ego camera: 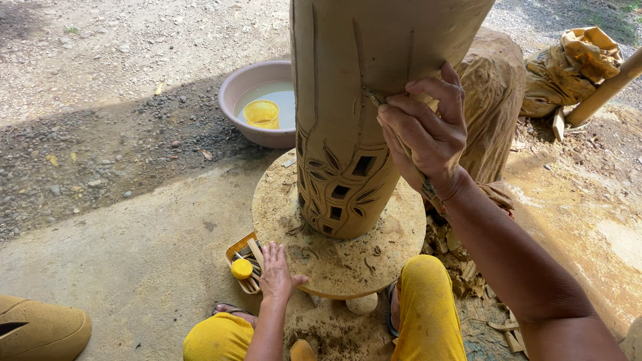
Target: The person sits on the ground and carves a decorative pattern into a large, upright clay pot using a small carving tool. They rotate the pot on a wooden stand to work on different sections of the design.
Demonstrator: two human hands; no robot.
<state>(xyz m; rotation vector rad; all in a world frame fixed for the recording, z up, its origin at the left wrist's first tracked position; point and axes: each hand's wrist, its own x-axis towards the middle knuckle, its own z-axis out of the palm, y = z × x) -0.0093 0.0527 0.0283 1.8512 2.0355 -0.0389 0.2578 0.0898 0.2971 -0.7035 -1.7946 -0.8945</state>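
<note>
Now | my right hand (428, 137) grips a carving tool (372, 97) against the clay vase (348, 134) | left hand (276, 273) flat, open on the wooden wheel (401, 234).

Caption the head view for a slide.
Right hand carves a tall clay vase with a thin tool; left hand rests on the round turntable.

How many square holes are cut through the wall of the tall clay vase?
4 show on the tall clay vase: one largest, then three stepping down-left. Others may be hidden round the back.
</note>
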